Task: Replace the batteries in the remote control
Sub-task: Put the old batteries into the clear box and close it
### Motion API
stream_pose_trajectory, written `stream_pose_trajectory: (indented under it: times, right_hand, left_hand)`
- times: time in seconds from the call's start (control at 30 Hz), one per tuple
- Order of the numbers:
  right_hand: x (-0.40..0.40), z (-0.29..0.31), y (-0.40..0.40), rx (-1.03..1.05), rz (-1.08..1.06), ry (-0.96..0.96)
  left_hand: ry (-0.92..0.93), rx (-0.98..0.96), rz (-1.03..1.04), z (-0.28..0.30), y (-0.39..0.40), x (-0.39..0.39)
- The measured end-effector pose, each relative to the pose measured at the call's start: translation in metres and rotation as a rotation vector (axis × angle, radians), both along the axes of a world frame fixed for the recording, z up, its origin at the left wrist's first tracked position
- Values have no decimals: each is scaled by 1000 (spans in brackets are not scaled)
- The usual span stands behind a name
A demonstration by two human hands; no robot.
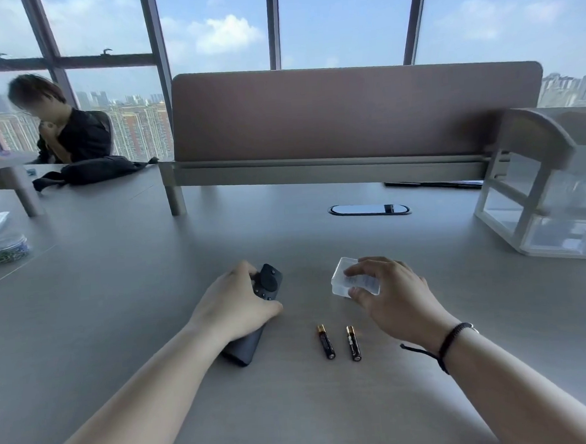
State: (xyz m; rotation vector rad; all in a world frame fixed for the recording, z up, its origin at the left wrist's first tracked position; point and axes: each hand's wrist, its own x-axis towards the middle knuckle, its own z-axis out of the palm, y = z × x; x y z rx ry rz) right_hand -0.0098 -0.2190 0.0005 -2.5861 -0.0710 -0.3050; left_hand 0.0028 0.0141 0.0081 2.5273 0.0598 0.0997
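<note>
A black remote control [267, 282] lies on the grey table [296, 410], buttons up. My left hand [236, 302] lies over its middle, fingers and thumb curled round its sides. Two black-and-gold batteries [326, 341] [353, 343] lie side by side on the table between my hands, apart from both. My right hand [390, 293] pinches a small clear plastic case [343, 275] between thumb and fingers; what the case holds I cannot make out.
A brown desk divider [357, 111] stands across the back, with a cable slot [369, 210] in front of it. A clear drawer unit [542, 220] is at the right. A tub of clips [8, 246] sits far left. A seated person [62, 126] is at the back left.
</note>
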Motion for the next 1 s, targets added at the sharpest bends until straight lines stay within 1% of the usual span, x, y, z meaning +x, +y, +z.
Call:
stream_pose_trajectory:
  times: [0.1,0.3,0.37,0.43,0.47,0.53,0.6,0.63,0.7,0.77,0.87,0.93,1.0]
  right_hand:
    - [1,-2,-1,23,15,-17]
    - [2,0,-3,36,59,-27]
    - [4,2,-6,48,50,-45]
    - [5,2,-9,50,31,-40]
    - [5,2,-9,46,30,-21]
    - [4,-1,-9,35,66,17]
    - [2,-3,-7,11,115,17]
    - [1,-2,-6,0,133,11]
    - [0,-1,-5,-18,168,3]
    - [1,-1,-4,-30,196,-5]
    - [3,-2,-5,11,217,-24]
    - [3,1,-6,87,215,-37]
    - [4,4,-6,164,205,-58]
  left_hand:
    - [-7,50,37,-3,1,2]
    - [-120,326,114,-5,3,3]
    - [-135,390,114,-5,4,3]
    - [-175,414,112,-6,3,3]
    - [-223,393,106,-6,3,3]
    - [-373,285,55,-8,-1,3]
    - [-496,171,-89,-11,-9,3]
    - [-512,119,-175,-13,-13,1]
    - [-494,46,-316,-16,-19,-1]
    - [-477,11,-392,-18,-22,-3]
    - [-438,-93,-389,-15,-22,-6]
    - [-379,-177,-356,-13,-22,-7]
    - [-319,-207,-347,-14,-22,-6]
